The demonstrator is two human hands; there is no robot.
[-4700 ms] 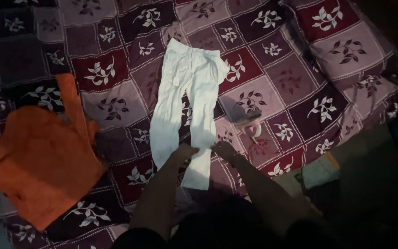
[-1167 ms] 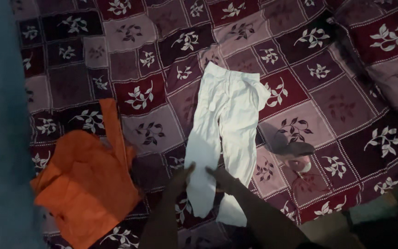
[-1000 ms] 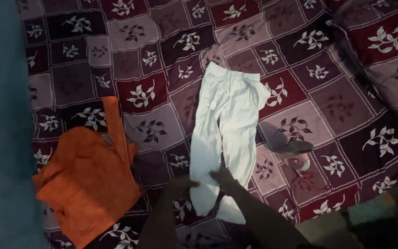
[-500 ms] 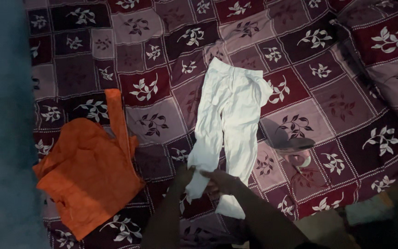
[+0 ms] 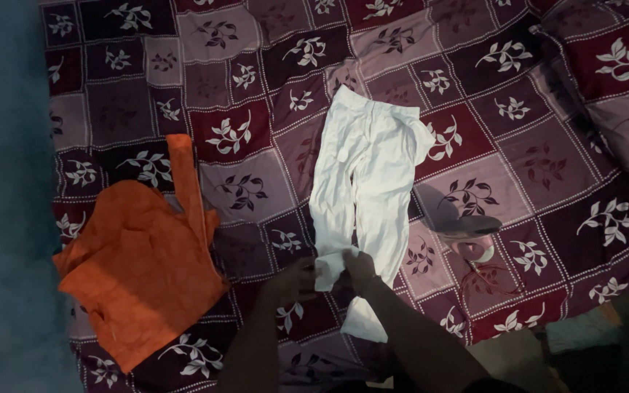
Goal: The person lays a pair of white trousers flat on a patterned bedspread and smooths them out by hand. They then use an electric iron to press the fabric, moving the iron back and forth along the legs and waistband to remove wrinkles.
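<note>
White trousers (image 5: pixel 368 175) lie flat on a dark red patchwork bedspread (image 5: pixel 256 87) with white leaf prints, waist at the far end. My left hand (image 5: pixel 296 279) and my right hand (image 5: pixel 358 266) both pinch the cuff of the left trouser leg, which is lifted and bunched between them. The other leg still lies flat, its cuff beside my right forearm.
An orange garment (image 5: pixel 140 266) lies crumpled at the left on the bedspread. A small pink and grey object (image 5: pixel 467 236) rests right of the trousers. A teal surface (image 5: pixel 1 196) runs along the left edge.
Both hands went from resting on the trouser cuffs to gripping the left leg's cuff and raising it. The camera view shifted slightly.
</note>
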